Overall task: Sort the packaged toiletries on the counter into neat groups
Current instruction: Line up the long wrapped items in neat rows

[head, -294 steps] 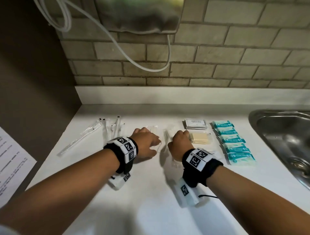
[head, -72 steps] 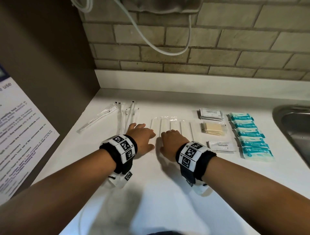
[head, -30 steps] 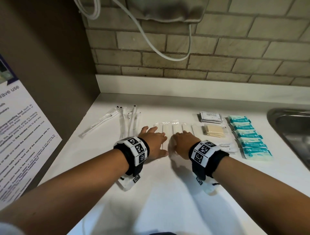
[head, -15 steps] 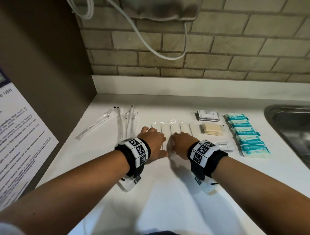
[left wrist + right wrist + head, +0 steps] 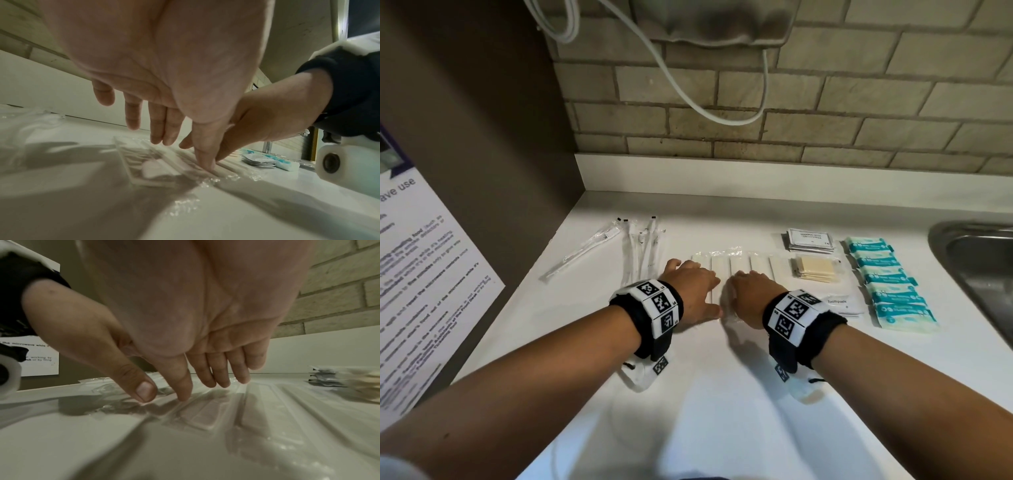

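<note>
A row of several white strips in clear wrappers lies side by side mid-counter. My left hand and right hand lie next to each other over the near ends of the row, fingers straight. In the left wrist view the left hand has its thumb tip touching the wrapped strips, the other fingers just above them. The right wrist view shows the right hand with thumb and fingertips on the strips. Neither hand grips anything.
Wrapped toothbrushes lie left of the row, one askew. To the right are shampoo sachets, tan packets, toothpaste sachets and a column of teal packets. A steel sink is at far right, a printed notice at left.
Since 2.4 s ago both hands have slid forward onto the near ends of the strips. Over the last half second they hardly move.
</note>
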Demonstrator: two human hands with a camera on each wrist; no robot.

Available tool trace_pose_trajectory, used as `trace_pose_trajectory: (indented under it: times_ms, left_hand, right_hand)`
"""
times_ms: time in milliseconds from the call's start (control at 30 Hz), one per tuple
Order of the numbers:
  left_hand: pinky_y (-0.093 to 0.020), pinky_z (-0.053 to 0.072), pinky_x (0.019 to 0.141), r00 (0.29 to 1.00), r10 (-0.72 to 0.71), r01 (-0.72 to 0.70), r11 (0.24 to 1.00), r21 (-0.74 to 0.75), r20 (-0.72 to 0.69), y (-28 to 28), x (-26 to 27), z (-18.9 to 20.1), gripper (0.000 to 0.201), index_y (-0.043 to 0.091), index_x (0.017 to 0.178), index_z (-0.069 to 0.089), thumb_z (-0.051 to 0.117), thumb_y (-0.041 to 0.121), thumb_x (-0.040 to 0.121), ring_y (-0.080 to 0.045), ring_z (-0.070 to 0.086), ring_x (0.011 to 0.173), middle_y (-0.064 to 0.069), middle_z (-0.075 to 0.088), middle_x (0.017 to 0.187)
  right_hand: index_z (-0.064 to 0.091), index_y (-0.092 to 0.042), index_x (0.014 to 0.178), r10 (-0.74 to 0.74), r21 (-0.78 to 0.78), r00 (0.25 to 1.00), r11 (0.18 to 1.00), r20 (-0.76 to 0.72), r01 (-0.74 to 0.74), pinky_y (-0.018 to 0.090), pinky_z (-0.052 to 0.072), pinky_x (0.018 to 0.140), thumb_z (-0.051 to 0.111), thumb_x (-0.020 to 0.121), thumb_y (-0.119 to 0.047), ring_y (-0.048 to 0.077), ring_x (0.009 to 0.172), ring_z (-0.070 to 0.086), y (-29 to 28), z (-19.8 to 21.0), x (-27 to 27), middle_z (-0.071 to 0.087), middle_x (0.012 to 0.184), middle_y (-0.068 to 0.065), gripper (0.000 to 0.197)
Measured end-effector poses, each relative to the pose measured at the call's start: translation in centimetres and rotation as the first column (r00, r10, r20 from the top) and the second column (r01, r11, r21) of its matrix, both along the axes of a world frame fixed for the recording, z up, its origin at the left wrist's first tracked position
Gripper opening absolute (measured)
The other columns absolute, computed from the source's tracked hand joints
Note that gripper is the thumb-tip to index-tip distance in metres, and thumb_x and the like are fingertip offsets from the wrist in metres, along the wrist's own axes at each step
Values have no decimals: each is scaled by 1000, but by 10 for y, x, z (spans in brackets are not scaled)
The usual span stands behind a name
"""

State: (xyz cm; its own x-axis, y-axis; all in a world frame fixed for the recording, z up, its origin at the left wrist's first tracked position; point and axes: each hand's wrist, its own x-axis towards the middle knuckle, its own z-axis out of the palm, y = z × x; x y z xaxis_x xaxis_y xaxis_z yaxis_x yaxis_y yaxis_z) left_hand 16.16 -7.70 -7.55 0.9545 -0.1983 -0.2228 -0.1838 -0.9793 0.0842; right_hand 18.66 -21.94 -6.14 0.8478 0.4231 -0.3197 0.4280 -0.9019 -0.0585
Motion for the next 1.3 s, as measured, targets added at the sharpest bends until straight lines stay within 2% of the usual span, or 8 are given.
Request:
trace_pose_trajectory:
  times_ms: [267,500,867,967,1167,1300]
  left_hand:
    - [-45,7,118,998,25,-24,999,27,-57,-7,-1,0,70,24,147,37,50,59,88,-23,16,147,6,30,157]
    - [-46,6,119,995,46,-44,999,28,-86,-9,1,1,69,25,147,36,50,59,88,-23,12,148,8,26,158]
    - [-45,0,118,994,69,-71,997,-20,-90,-9,2,3,72,26,148,34,52,59,87,-20,8,149,10,24,159]
    - [-47,-4,118,994,82,-85,995,-50,-71,-4,0,7,72,25,148,33,51,59,88,-19,6,149,9,24,159]
    - [-47,-1,117,983,154,-153,988,17,-97,16,-3,10,68,22,148,33,51,53,90,-20,9,149,6,25,158]
    - [-46,0,117,982,152,-149,988,40,-115,20,-6,8,64,24,148,33,48,51,92,-21,8,149,7,24,159]
  right_hand:
    - [55,-5,120,7,-29,999,1000,-45,-8,42,46,100,56,88,-28,29,117,53,-3,2,7,57,121,10,39]
    - [50,-5,126,6,-26,999,1000,-40,-7,44,45,101,49,92,-27,32,121,50,-5,-4,11,54,127,12,41]
    - [50,-5,126,23,-31,999,999,-39,-24,42,45,101,52,90,-20,31,121,49,-8,-11,18,53,126,10,39]
    - [45,-6,129,76,-18,997,997,-8,-76,41,42,103,54,89,-17,30,123,46,-5,-15,19,50,128,9,42]
    - [45,-8,132,199,68,979,977,37,-201,40,34,108,39,96,-23,30,125,43,4,-19,17,50,132,9,40]
    - [47,-11,130,213,78,977,974,32,-215,40,35,105,36,95,-24,29,121,46,8,-23,16,53,126,8,39]
